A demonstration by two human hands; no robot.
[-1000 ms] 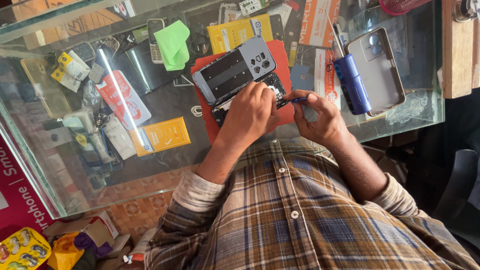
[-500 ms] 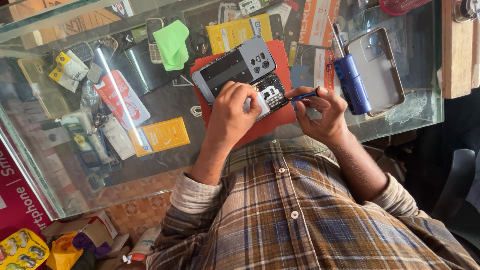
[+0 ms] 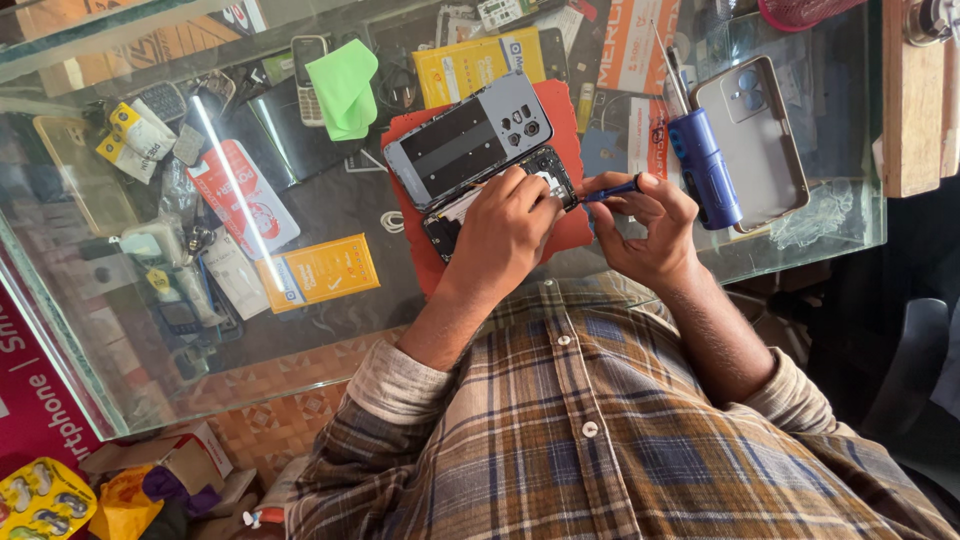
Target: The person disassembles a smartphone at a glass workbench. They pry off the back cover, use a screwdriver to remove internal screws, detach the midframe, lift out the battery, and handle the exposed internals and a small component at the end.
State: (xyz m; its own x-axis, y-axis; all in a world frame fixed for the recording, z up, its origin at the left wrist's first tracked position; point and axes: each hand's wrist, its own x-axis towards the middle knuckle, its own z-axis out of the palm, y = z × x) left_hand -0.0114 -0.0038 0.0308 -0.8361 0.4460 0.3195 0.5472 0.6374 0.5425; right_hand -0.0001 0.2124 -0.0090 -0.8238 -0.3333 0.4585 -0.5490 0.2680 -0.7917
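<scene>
Since the earlier frame, left hand point(image 3: 505, 225) slid further over the opened phone point(image 3: 500, 195), fingers now pressed flat on its exposed interior; right hand point(image 3: 645, 225) drawn slightly back, pinching a small blue screwdriver point(image 3: 612, 189) with tip aimed at the phone's edge. Phone lying on a red mat point(image 3: 565, 120) on the glass worktop point(image 3: 330, 200), at twelve o'clock from the chest. Detached grey back panel point(image 3: 468, 138) resting just beyond, at eleven o'clock of the left hand. Probably light, stiff and fragile inside; best gripped by the frame edges, never the bare board. At two o'clock, a clear phone case point(image 3: 752, 140) lying open side up, seemingly empty, with a larger blue-handled screwdriver point(image 3: 703, 165) leaning against it. Beneath the glass, a display compartment crowded with packets, handsets and a green cloth point(image 3: 343, 87).
</scene>
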